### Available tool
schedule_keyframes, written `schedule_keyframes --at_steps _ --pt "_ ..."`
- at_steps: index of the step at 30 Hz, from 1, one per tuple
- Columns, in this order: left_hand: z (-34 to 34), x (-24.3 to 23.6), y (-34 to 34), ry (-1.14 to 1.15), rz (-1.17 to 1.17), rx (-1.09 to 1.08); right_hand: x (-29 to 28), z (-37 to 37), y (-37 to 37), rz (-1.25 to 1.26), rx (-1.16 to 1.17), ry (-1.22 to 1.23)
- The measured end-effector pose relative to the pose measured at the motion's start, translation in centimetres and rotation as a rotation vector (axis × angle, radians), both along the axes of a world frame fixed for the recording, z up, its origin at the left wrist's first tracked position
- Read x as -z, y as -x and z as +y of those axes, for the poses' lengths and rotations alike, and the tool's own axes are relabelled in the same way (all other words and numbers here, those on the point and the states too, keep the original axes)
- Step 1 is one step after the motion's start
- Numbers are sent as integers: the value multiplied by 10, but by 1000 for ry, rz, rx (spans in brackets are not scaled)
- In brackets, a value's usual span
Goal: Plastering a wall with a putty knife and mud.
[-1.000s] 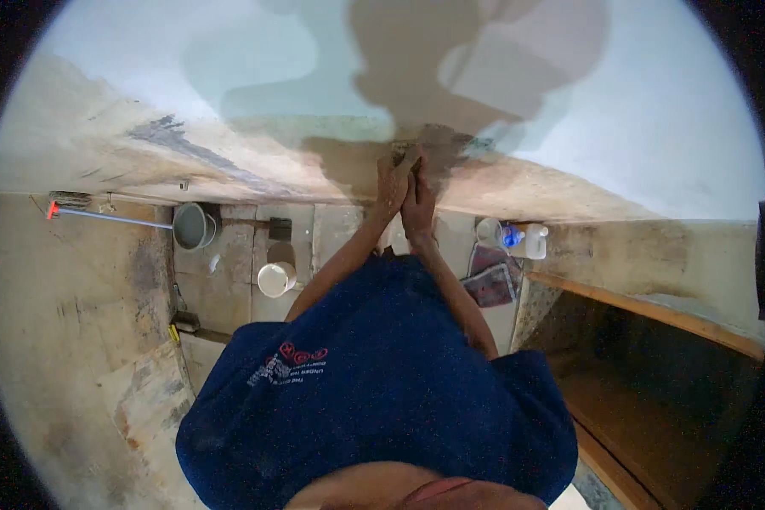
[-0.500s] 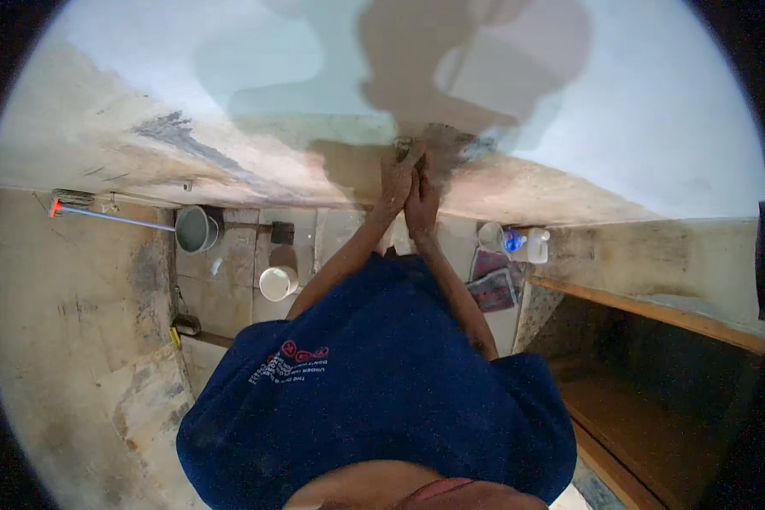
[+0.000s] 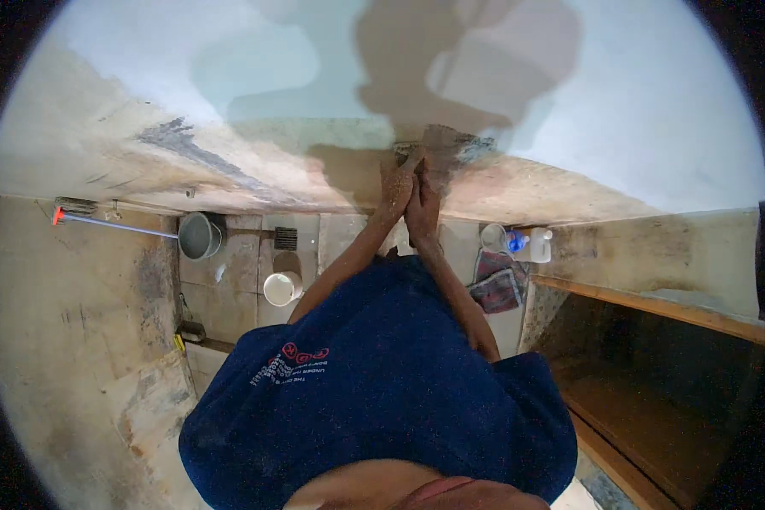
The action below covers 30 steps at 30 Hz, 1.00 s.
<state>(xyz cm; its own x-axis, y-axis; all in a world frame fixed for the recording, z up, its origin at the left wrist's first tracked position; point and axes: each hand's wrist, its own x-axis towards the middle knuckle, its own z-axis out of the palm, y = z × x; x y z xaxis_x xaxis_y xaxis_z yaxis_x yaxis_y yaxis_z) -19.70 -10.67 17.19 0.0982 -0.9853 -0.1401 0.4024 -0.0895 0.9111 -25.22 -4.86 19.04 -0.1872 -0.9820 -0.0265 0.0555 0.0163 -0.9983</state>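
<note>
Both my arms reach forward to a stained wall (image 3: 297, 140), and the hands meet there side by side. My left hand (image 3: 396, 184) is closed, its fingertips up at a dark, rough patch (image 3: 455, 140) on the wall. Right beside it, my right hand (image 3: 423, 200) presses in with its fingers together. A small greyish thing (image 3: 405, 151) shows at the left fingertips; I cannot tell whether it is a tool or part of the wall. The fingers and the shadow over them hide whatever is between the hands.
Left on the floor are a grey bucket (image 3: 199, 236), a white tub (image 3: 282, 289), a dark drain grate (image 3: 286, 239) and a broom with a pale blue handle (image 3: 127, 226). On the right are a white jug (image 3: 540, 245), a folded cloth (image 3: 496, 291) and a wooden-edged shelf (image 3: 646, 303).
The view has shifted slightly, so the floor things appear a little lower and further right. My hands stay together at nearly the same spot on the wall.
</note>
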Motion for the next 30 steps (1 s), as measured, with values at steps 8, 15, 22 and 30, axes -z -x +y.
schedule_keyframes --at_steps 8,15,22,30 --pt "-3 15 -1 171 68 100 2 1 2 158 -16 49" --pt "-1 26 2 82 -65 -38 35 -6 7 220 -11 89" --pt "0 -27 0 132 -9 -35 26 -17 4 206 12 134" --pt "-1 4 4 84 -102 -71 47 -12 7 162 -9 55"
